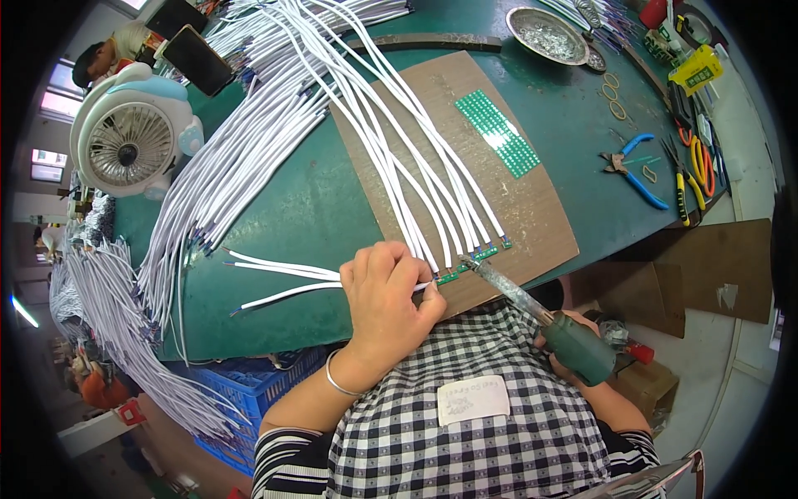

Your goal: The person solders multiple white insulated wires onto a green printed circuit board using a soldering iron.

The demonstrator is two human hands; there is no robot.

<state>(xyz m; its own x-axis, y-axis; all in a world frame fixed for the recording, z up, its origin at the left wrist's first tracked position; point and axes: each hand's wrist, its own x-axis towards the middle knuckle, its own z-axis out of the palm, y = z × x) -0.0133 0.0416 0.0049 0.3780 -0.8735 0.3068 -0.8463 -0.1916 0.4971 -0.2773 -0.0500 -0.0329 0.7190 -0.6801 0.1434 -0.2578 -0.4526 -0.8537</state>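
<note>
My left hand [382, 303] is closed around several white cables [291, 270], whose free ends stick out to its left. Its thumb and fingertips pinch a cable end beside a row of small green circuit boards [449, 278] at the near edge of a brown board [544, 220]. A soldering iron [582, 353] with a green handle is gripped by my right hand [587, 320], partly hidden behind the handle. The iron's tip touches or hovers just over the row; I cannot tell which. Other white cables [424, 158] run from the far side down to these boards.
A perforated green circuit panel [499, 133] lies on the brown board. Beyond it stands a metal dish [549, 37]. Blue-handled cutters [636, 170] and other pliers [690, 179] lie right. A fan [129, 145], cable bundles [241, 166] and a blue crate [237, 399] are left.
</note>
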